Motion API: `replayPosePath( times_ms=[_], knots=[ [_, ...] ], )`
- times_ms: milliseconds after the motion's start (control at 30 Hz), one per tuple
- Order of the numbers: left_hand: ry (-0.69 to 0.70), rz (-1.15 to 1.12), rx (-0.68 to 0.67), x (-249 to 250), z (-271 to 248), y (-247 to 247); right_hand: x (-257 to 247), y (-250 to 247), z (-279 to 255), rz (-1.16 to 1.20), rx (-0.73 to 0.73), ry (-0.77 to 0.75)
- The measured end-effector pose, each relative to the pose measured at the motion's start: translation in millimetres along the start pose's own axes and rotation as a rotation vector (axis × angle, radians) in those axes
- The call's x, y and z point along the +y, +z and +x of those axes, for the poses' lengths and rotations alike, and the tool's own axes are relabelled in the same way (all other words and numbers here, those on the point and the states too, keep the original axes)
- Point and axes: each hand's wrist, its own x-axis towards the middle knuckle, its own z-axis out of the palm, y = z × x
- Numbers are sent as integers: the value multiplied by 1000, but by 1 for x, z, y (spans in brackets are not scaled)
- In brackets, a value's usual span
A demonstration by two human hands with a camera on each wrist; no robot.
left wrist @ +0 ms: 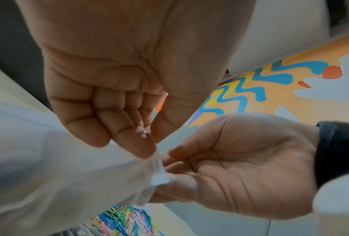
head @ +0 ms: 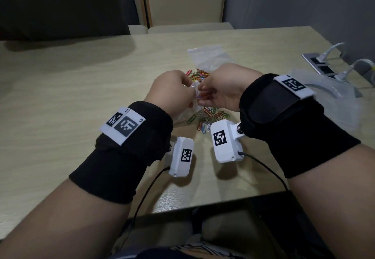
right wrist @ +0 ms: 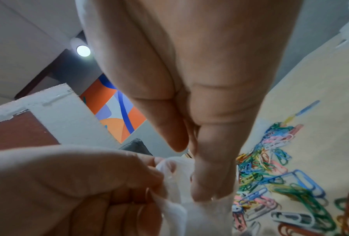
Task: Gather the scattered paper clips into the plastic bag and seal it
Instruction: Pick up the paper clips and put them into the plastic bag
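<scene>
Hands, left and right, pinch plastic bag mouth; bag hangs downward.

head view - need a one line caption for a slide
Both hands, left hand and right hand, pinch a clear plastic bag above the coloured paper clips scattered on the table.

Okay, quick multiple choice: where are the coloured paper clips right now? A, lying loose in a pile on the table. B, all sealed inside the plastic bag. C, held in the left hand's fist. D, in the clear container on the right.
A: the paper clips lie loose on the table, while the left hand and right hand both pinch the plastic bag above them.
</scene>
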Motion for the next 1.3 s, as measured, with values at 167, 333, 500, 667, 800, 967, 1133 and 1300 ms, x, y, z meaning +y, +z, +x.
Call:
replayPosePath(
  times_ms=[167, 333, 500, 667, 800, 967, 1133, 1300],
  knots=[
    [2, 17, 34, -3, 3, 2, -2, 4, -1, -143, 129, -94],
    [30, 43, 43, -8, 7, -2, 9, -16, 4, -571, 207, -183],
    [50, 21, 52, -10, 8, -5, 19, -28, -9, -1340, 188, -89],
    [75, 27, 46, -10, 7, -5, 33, -24, -20, -1556, 203, 111],
    [62, 7, 51, -11, 7, -5, 41, -21, -8, -1432, 219, 80],
    [70, 19, 58, -13, 7, -6, 40, -18, 11, -1408, 262, -54],
    [70, 14, 60, -15, 5, -8, 39, -16, 24, -1175, 301, -125],
    [76, 9, 61, -14, 5, -6, 40, -4, 22, -1396, 192, -80]
  ],
)
